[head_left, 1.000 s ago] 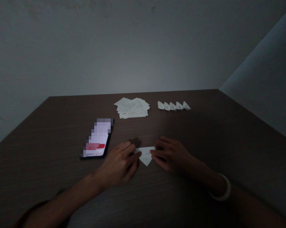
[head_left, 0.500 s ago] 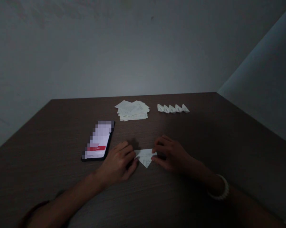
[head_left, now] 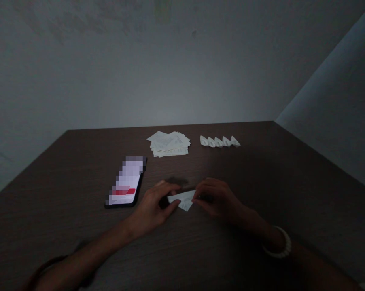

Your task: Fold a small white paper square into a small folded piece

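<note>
A small white folded paper piece (head_left: 182, 199) with a downward point is held between both my hands just above the dark wooden table (head_left: 261, 194). My left hand (head_left: 153, 206) pinches its left end with thumb and fingers. My right hand (head_left: 217, 198) pinches its right end; a white beaded bracelet (head_left: 281, 246) sits on that wrist. The room is dim and the folds are hard to make out.
A phone (head_left: 126, 182) with a lit screen lies left of my hands. A loose stack of paper sheets (head_left: 168, 143) lies farther back. A row of several small folded paper shapes (head_left: 219, 141) sits to its right. Walls rise behind and right of the table.
The paper lay flat under my fingertips a second ago. Both hands have since closed on its ends and raised its near edge off the table.
</note>
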The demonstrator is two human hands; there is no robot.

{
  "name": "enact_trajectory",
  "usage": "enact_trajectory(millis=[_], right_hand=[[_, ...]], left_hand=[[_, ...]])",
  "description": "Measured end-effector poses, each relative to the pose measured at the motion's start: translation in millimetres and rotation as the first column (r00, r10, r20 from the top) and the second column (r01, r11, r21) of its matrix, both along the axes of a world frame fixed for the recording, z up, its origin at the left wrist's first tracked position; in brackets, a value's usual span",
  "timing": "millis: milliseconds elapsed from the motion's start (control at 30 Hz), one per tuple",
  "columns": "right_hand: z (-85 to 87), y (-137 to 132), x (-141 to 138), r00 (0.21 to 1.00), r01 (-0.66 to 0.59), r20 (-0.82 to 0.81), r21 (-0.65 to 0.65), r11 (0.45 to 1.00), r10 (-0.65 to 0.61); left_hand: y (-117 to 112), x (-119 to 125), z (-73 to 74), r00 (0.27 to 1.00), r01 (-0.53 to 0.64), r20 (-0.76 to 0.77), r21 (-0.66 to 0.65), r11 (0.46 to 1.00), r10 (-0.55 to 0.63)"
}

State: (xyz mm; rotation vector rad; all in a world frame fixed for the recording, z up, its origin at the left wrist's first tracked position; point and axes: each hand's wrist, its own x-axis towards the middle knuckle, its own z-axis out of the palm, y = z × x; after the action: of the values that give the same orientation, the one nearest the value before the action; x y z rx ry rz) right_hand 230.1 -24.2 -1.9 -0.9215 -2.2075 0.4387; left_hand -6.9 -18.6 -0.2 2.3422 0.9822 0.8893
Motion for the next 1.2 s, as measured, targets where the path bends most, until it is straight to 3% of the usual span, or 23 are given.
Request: enact_trajectory(millis=[100, 167, 300, 400, 533, 767, 900, 1100, 1200], right_hand=[[0.1, -1, 2, 0.998, 0.035, -0.062, 0.106, 0.994, -0.028], [-0.2, -1, 3, 1.0, 0.013, -0.018, 0.169, 0.985, -0.01], [-1.6, -1, 3, 0.973, -0.075, 0.232, 0.266, 0.961, 0.012], [-5.5, 0, 1, 0.941, -0.115, 0.338, 0.248, 0.962, 0.026], [-12.2, 2, 2, 0.939, -0.153, 0.335, 0.183, 0.971, 0.084], [-14.4, 2, 3, 0.97, -0.1, 0.227, 0.076, 0.992, 0.08], [-17.4, 3, 2, 0.984, -0.071, 0.163, 0.02, 0.997, 0.067], [-16.5, 3, 3, 0.978, -0.068, 0.193, -0.031, 0.997, 0.073], [-14.5, 2, 4, 0.977, -0.066, 0.202, -0.028, 0.997, 0.071]], left_hand=[[0, 1, 2.7, 0.998, 0.033, 0.045, 0.108, 0.994, -0.038], [-1, 1, 3.7, 0.997, 0.064, 0.021, 0.238, 0.969, -0.071], [-4, 1, 2.2, 0.971, 0.163, -0.227, 0.395, 0.904, -0.076], [-5, 1, -0.7, 0.937, 0.218, -0.339, 0.37, 0.903, -0.088], [-4, 2, -3.5, 0.93, 0.222, -0.35, 0.279, 0.934, -0.117], [-1, -2, -2.6, 0.98, 0.113, -0.171, 0.037, 0.993, -0.105], [1, -3, 1.4, 0.994, 0.061, -0.087, -0.091, 0.994, -0.069], [3, -6, 14.3, 0.926, 0.231, -0.29, -0.07, 0.97, -0.241], [2, -9, 21.1, 0.889, 0.261, -0.376, -0.052, 0.964, -0.261]])
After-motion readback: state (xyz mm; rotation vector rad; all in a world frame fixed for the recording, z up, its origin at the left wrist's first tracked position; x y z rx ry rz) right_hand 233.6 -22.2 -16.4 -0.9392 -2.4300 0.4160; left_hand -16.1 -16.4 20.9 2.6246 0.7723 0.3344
